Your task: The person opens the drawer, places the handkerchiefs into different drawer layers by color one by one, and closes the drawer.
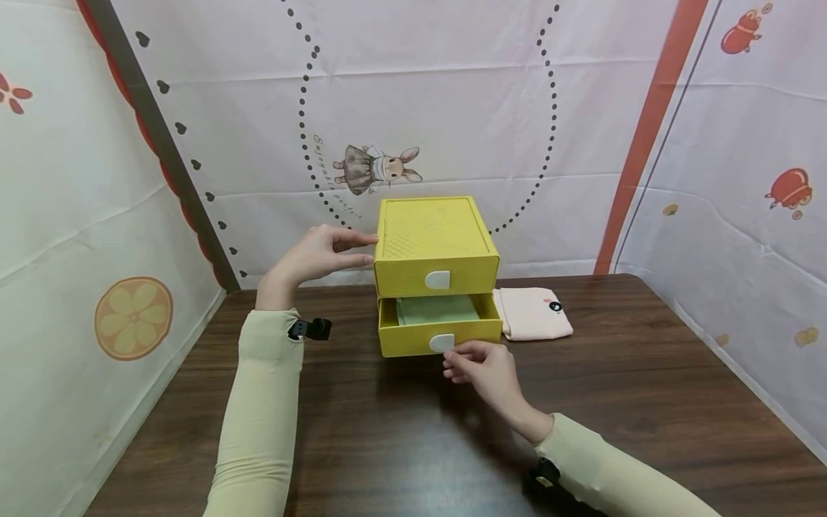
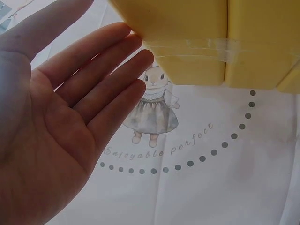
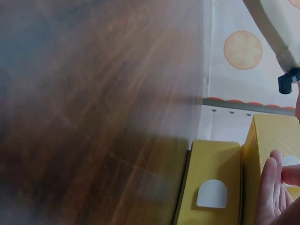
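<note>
A yellow drawer box [image 1: 433,228] with stacked units stands on the table. Its middle drawer [image 1: 413,340] is pulled out, and a pale green folded piece [image 1: 439,310], perhaps cloth, lies inside. My right hand [image 1: 487,373] pinches the white handle [image 1: 442,342] of that drawer; in the right wrist view the fingers partly cover the handle. Below it, the bottom drawer [image 3: 213,161] is pushed in, visible only in the right wrist view. My left hand [image 1: 316,253] has straight fingers, their tips touching the box's upper left side. In the left wrist view its palm [image 2: 56,126] holds nothing.
A folded pale pink cloth [image 1: 533,314] with a small dark printed face lies right of the box. The dark wooden table [image 1: 388,445] extends toward me. Printed white curtains [image 1: 426,100] hang behind and on both sides. Clear tape [image 2: 201,49] crosses the box's side.
</note>
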### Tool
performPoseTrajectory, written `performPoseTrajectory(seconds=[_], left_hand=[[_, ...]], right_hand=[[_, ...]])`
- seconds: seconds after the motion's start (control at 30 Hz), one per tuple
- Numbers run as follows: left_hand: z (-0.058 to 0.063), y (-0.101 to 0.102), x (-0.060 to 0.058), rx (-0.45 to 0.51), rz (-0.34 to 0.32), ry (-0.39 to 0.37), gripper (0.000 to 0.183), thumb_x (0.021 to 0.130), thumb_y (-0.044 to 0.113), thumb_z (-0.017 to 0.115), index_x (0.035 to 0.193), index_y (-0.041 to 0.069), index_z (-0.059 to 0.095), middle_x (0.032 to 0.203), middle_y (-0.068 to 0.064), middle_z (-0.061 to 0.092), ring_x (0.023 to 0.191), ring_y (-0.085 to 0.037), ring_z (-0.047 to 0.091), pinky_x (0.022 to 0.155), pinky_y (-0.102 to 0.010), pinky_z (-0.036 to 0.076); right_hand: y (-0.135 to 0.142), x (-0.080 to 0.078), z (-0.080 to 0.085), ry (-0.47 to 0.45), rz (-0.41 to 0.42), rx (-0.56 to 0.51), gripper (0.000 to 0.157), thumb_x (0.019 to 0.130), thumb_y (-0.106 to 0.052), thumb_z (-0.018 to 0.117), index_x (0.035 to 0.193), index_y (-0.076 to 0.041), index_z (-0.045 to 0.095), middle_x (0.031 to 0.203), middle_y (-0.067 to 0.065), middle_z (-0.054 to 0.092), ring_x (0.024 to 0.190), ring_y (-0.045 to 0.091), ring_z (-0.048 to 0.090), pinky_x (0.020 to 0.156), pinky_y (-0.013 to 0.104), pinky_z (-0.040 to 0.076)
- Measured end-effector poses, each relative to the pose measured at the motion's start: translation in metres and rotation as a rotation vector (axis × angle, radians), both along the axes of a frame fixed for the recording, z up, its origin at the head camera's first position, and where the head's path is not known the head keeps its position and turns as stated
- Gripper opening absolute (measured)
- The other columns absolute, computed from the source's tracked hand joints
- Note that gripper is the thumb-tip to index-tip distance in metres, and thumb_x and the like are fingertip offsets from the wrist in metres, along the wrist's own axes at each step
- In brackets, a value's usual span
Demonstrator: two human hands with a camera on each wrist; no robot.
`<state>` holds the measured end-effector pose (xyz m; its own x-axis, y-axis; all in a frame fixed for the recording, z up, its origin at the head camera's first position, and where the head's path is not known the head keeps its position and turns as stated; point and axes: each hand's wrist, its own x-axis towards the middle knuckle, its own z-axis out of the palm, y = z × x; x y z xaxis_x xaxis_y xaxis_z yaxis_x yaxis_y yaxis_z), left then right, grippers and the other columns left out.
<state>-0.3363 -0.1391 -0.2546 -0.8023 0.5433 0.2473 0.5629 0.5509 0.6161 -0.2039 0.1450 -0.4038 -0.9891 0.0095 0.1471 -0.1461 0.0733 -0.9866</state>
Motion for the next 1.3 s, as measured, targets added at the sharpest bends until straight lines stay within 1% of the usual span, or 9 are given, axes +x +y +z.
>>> performPoseTrajectory(seconds=[0.17, 0.33, 0.6, 0.7, 0.77, 0.9, 1.0, 1.1, 1.3], left_hand=[[-0.001, 0.0, -0.001, 0.003, -0.006, 0.004, 0.046, 0.081, 0.048, 0.071, 0.122, 0.027, 0.065, 0.123, 0.003, 0.064, 0.105, -0.013, 0.063, 0.088, -0.037, 0.052], [-0.001, 0.0, -0.001, 0.004, -0.004, -0.003, 0.046, 0.082, 0.047, 0.071, 0.122, 0.026, 0.065, 0.124, 0.003, 0.064, 0.107, -0.014, 0.063, 0.089, -0.037, 0.052], [0.001, 0.001, 0.0, 0.001, 0.012, -0.012, 0.044, 0.083, 0.04, 0.071, 0.123, 0.024, 0.064, 0.125, 0.001, 0.064, 0.108, -0.016, 0.062, 0.091, -0.039, 0.05], [0.004, 0.004, 0.007, -0.002, 0.022, -0.022, 0.043, 0.085, 0.034, 0.071, 0.125, 0.019, 0.063, 0.127, -0.002, 0.063, 0.11, -0.018, 0.061, 0.093, -0.041, 0.05], [0.009, 0.006, 0.014, -0.005, 0.023, -0.028, 0.042, 0.087, 0.029, 0.07, 0.126, 0.016, 0.063, 0.127, -0.004, 0.062, 0.112, -0.02, 0.061, 0.093, -0.042, 0.049], [0.019, 0.009, 0.029, -0.015, 0.02, -0.033, 0.041, 0.088, 0.024, 0.068, 0.127, 0.01, 0.062, 0.127, -0.007, 0.062, 0.112, -0.022, 0.061, 0.093, -0.041, 0.05], [0.022, 0.01, 0.033, -0.017, 0.021, -0.034, 0.041, 0.089, 0.022, 0.068, 0.127, 0.009, 0.062, 0.127, -0.008, 0.062, 0.112, -0.022, 0.061, 0.093, -0.04, 0.05], [0.02, 0.01, 0.029, -0.008, 0.023, -0.032, 0.041, 0.088, 0.023, 0.068, 0.126, 0.01, 0.062, 0.127, -0.008, 0.062, 0.112, -0.022, 0.061, 0.093, -0.04, 0.05], [0.005, 0.004, 0.008, 0.009, 0.027, -0.029, 0.042, 0.085, 0.032, 0.071, 0.125, 0.018, 0.064, 0.128, -0.003, 0.062, 0.113, -0.019, 0.06, 0.094, -0.041, 0.049]], right_hand=[[-0.001, -0.005, -0.002, 0.007, -0.014, 0.001, 0.018, 0.083, -0.008, 0.072, 0.093, 0.007, 0.07, 0.079, 0.022, 0.071, 0.064, 0.02, 0.07, 0.059, 0.035, 0.058], [-0.002, -0.012, -0.003, 0.012, -0.026, -0.005, 0.02, 0.083, -0.008, 0.072, 0.094, 0.008, 0.07, 0.079, 0.022, 0.071, 0.063, 0.02, 0.07, 0.059, 0.034, 0.058], [-0.003, -0.018, 0.002, -0.002, -0.02, -0.043, 0.019, 0.084, -0.003, 0.07, 0.095, 0.012, 0.068, 0.081, 0.028, 0.069, 0.065, 0.025, 0.071, 0.059, 0.034, 0.058], [-0.004, -0.017, 0.007, 0.002, -0.014, -0.053, 0.018, 0.084, -0.001, 0.069, 0.094, 0.013, 0.068, 0.081, 0.028, 0.069, 0.065, 0.027, 0.071, 0.059, 0.035, 0.058], [-0.005, -0.018, 0.007, 0.013, -0.015, -0.055, 0.018, 0.084, -0.002, 0.069, 0.094, 0.014, 0.068, 0.081, 0.027, 0.07, 0.065, 0.026, 0.071, 0.059, 0.034, 0.058], [-0.006, -0.026, 0.0, 0.033, -0.041, -0.055, 0.02, 0.084, -0.005, 0.07, 0.094, 0.012, 0.068, 0.081, 0.025, 0.07, 0.062, 0.02, 0.07, 0.058, 0.032, 0.058], [-0.006, -0.031, -0.004, 0.04, -0.065, -0.052, 0.021, 0.084, -0.008, 0.071, 0.094, 0.011, 0.069, 0.08, 0.023, 0.071, 0.061, 0.016, 0.069, 0.059, 0.031, 0.058], [-0.007, -0.034, -0.004, 0.04, -0.078, -0.048, 0.021, 0.084, -0.009, 0.071, 0.094, 0.01, 0.069, 0.08, 0.022, 0.071, 0.061, 0.014, 0.069, 0.059, 0.031, 0.058], [-0.007, -0.038, -0.003, 0.036, -0.081, -0.076, 0.021, 0.085, -0.007, 0.07, 0.094, 0.011, 0.068, 0.081, 0.024, 0.071, 0.061, 0.015, 0.069, 0.059, 0.031, 0.058]])
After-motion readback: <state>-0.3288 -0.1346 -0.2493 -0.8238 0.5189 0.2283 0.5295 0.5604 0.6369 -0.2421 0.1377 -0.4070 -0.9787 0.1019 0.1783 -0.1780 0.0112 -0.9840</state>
